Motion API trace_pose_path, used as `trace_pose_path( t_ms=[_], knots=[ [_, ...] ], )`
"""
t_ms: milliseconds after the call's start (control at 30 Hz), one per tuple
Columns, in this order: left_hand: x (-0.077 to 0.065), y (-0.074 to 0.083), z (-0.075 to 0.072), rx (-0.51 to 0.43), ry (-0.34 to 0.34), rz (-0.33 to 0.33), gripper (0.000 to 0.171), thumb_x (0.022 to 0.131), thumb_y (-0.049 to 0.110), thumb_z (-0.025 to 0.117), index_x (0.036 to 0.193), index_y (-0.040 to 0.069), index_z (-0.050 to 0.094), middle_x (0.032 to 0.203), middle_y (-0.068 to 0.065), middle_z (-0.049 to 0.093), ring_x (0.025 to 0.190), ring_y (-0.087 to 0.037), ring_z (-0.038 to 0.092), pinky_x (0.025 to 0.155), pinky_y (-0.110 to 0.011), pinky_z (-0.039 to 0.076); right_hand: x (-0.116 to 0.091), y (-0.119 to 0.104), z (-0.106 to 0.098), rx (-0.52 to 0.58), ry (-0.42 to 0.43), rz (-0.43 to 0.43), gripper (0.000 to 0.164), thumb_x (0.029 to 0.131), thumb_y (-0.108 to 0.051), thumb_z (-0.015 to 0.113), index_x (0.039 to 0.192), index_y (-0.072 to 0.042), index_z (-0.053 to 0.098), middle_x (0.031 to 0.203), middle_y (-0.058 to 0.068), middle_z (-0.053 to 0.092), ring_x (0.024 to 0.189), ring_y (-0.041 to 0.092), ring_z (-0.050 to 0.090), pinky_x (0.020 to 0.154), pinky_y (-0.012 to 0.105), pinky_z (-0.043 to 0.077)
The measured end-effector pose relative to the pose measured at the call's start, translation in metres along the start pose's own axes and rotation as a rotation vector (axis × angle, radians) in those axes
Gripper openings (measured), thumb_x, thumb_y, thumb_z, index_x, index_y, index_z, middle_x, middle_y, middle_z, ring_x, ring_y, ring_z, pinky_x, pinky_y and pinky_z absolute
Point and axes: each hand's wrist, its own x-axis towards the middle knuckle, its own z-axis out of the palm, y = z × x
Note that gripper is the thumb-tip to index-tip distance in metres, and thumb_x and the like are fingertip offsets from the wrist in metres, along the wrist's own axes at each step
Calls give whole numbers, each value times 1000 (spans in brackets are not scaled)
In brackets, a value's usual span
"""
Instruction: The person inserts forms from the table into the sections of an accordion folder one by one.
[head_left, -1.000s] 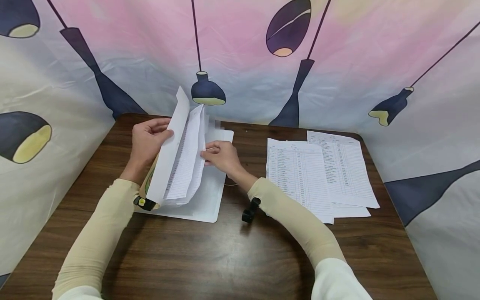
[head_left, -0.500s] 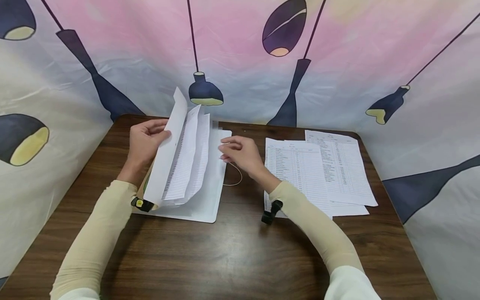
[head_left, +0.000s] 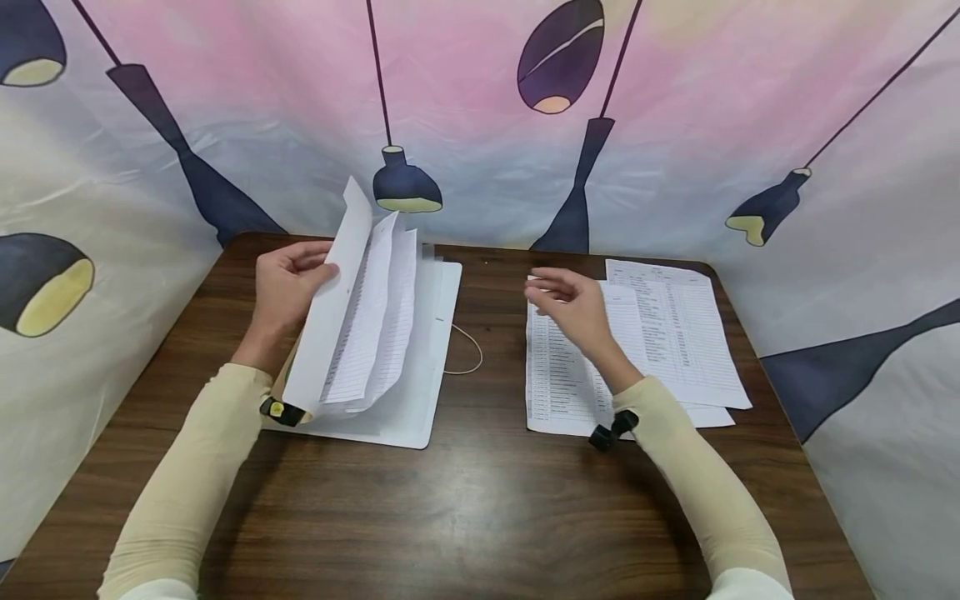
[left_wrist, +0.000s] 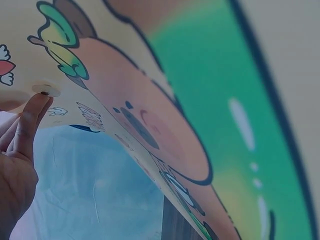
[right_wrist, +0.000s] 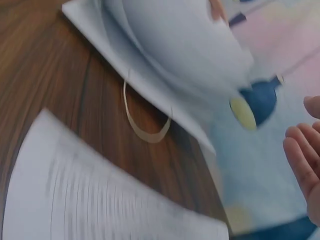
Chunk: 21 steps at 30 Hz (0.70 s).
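A white folder (head_left: 423,408) lies opened at the left of the table, its front cover (head_left: 326,325) raised and tilted. My left hand (head_left: 285,287) pinches that cover by its left edge, thumb on the inner side. In the left wrist view, the cover's outside shows a cartoon animal (left_wrist: 150,115), and a fingertip touches a round pale disc (left_wrist: 46,90). Loose printed sheets (head_left: 375,325) stand fanned out inside the folder. Over a second group of printed sheets (head_left: 558,383) on the right hovers my right hand (head_left: 573,312), fingers relaxed, holding nothing.
A thin elastic cord (head_left: 481,354) loops out from the folder's right edge. The wooden table (head_left: 465,517) meets a patterned curtain (head_left: 480,125) at its back and sides. Another printed sheet (head_left: 675,325) overlaps at the far right.
My right hand has let go of the sheets in the folder and moved right, over the sheets on the table. My left hand keeps holding the cover up.
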Motion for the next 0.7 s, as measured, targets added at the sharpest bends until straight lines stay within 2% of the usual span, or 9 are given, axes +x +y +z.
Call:
trace_pose_path(
  t_ms=[167,300,400,533,700],
  knots=[
    [-1,-1,-1,-6,4,4,28,89,-1,72,116,-7,74,96,7,76,81,-5,74,69,-18,57,-10,16,-32,-129,88,54,38,92,-10,77,127,1,69,114,23,73,83,3,69,68,22,58],
    [-1,-2,-1,-9,3,-10,29,89,0,72,117,-7,74,95,8,77,81,-5,73,69,-18,57,-19,31,-54,-170,144,114,42,92,-14,78,130,1,67,117,24,71,85,1,68,69,21,58],
    [0,-3,0,-9,2,-12,29,89,0,71,117,-6,74,95,8,77,81,-4,74,69,-18,57,-25,41,-70,-230,185,155,45,91,-22,80,129,-3,69,117,20,73,87,1,67,71,19,57],
    [0,-2,1,-13,2,-6,28,89,-1,72,116,-7,74,95,8,77,80,-4,74,68,-18,57,-33,53,-88,-371,232,191,46,90,-32,81,128,-7,71,116,12,75,93,6,67,77,15,53],
    [0,0,1,-25,7,2,28,88,-1,71,116,-7,74,95,7,77,80,-4,73,68,-18,57,-45,64,-108,-526,245,210,48,90,-32,80,129,-6,70,117,10,75,102,22,70,81,14,49]
  ],
)
